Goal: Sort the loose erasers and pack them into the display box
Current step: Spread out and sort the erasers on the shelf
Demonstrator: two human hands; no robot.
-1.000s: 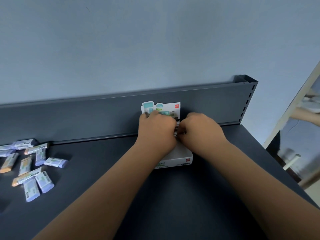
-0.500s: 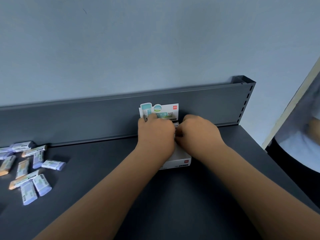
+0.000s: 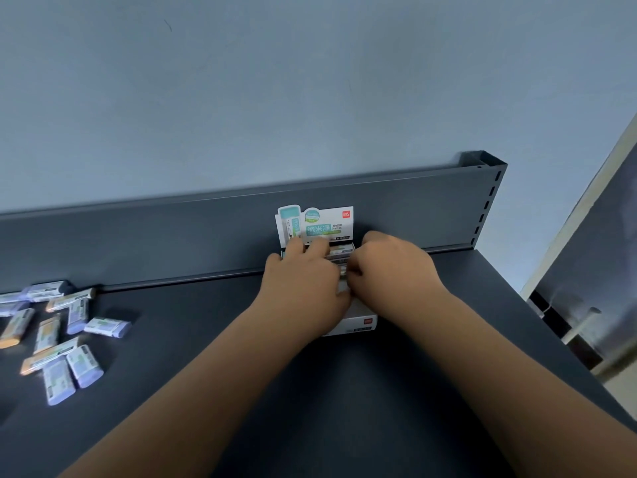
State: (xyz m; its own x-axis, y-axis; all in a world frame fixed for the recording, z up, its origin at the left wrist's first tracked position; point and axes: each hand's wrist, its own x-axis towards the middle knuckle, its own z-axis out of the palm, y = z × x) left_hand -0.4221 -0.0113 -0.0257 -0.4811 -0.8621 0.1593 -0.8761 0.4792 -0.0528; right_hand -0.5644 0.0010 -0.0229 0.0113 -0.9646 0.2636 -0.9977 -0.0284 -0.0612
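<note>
The white display box (image 3: pixel 359 324) stands against the shelf's back panel, its printed header card (image 3: pixel 322 224) upright behind it. Packed erasers (image 3: pixel 341 250) show in its back row between my hands. My left hand (image 3: pixel 303 281) lies over the left part of the box, fingers stretched flat on the erasers near the card. My right hand (image 3: pixel 391 267) hovers over the right part with fingers curled down, pinching an eraser at the middle of the box. Most of the box's inside is hidden by both hands. Several loose erasers (image 3: pixel 86 365), lilac and orange, lie scattered at the far left.
The dark grey shelf top (image 3: pixel 344 408) ends in a raised back panel (image 3: pixel 172 236) with a slotted upright (image 3: pixel 489 198) at its right. The shelf's right edge drops off to a floor area with a pale frame (image 3: pixel 582 208).
Both hands stay over the box; the left fingers have slid slightly toward the header card. A person seen at the right edge half a second ago is out of view.
</note>
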